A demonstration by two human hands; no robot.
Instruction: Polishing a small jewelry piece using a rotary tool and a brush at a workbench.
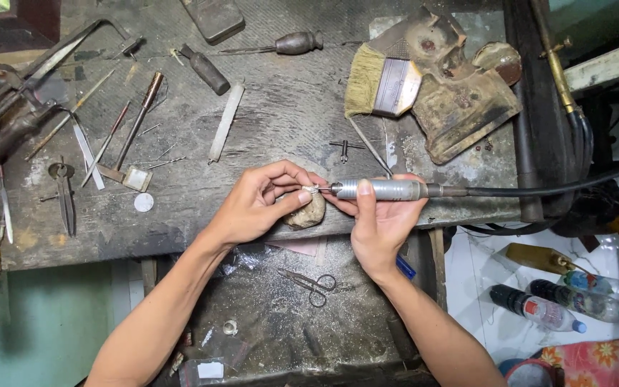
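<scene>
My right hand (380, 223) grips a silver rotary handpiece (385, 189) lying level, its black flexible shaft (539, 189) running off to the right. The tool's tip points left at a tiny shiny metal piece (312, 190) pinched between thumb and fingers of my left hand (259, 204). Both hands meet over a worn wooden bench peg (308, 213) that juts from the bench's front edge.
The dark, scarred workbench (281, 115) carries a brush (381, 82), a saw frame (44, 57), files, gravers and tweezers (62, 197). Small scissors (311, 284) lie in the dusty tray below. Plastic bottles (539, 308) lie on the floor at right.
</scene>
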